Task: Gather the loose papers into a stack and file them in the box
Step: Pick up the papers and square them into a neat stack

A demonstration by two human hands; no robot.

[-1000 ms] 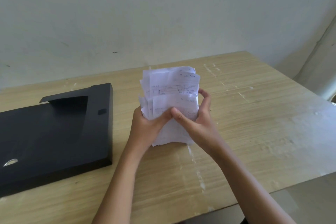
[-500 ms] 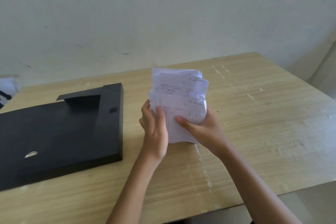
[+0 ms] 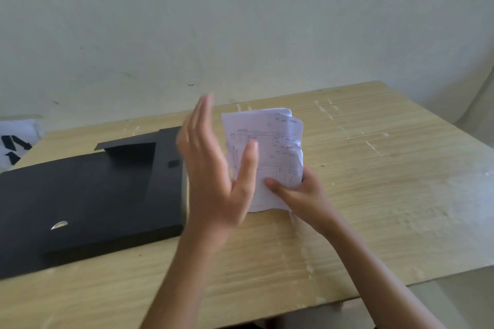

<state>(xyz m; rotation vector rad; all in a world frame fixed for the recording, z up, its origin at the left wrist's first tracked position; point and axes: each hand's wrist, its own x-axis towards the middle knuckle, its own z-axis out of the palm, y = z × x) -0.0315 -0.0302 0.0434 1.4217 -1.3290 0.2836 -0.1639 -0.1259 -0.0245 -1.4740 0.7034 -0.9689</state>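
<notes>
White papers (image 3: 267,157), a crumpled stack with handwritten tables, stood upright on its lower edge on the wooden table (image 3: 387,195), just right of the box. Right hand (image 3: 302,195): thumb across the front sheet, fingers curled behind, pinching the stack low on its right side, as half a second ago. Left hand (image 3: 213,173): half a second ago it clasped the stack's left edge; now off the paper, fingers straight and spread, raised and motion-blurred just left of the stack, holding nothing. Black box (image 3: 88,203): lies flat at the table's left, one flap raised. Pale wall (image 3: 240,21) behind.
</notes>
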